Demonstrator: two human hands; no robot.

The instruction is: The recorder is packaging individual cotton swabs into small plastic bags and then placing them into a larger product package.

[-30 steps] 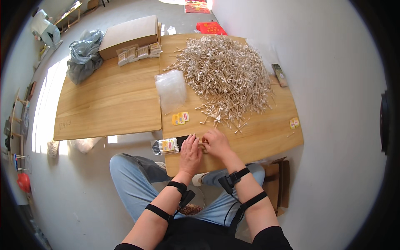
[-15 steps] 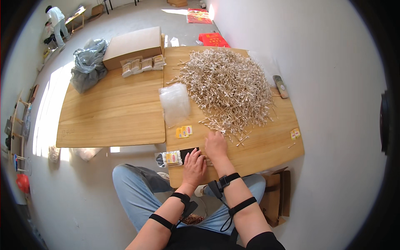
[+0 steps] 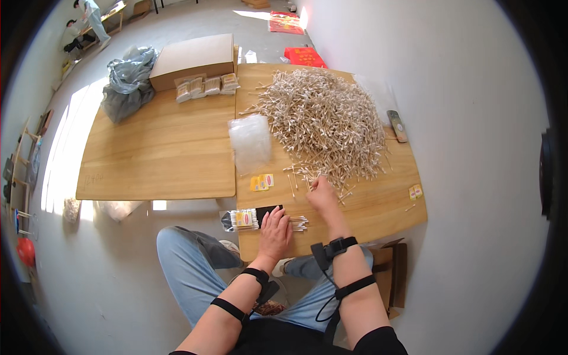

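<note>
The left forearm (image 3: 239, 290) and right forearm (image 3: 353, 265), both bare, enter from below and converge toward the midline. The left hand (image 3: 275, 232) lies palm down, its fingers extended, close together and directed forward. The right hand (image 3: 320, 194), apart from the left and farther forward, is held with the fingers curled inward, knuckles uppermost; its fingertips are too small to make out clearly

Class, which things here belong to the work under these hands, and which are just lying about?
Likely in use:
swab pile, by the right hand
loose swabs and black piece at the left hand
swab packet
yellow cards
clear bags

Likely lying about:
dark remote-like object
grey plastic bag
red item beyond the table
</note>
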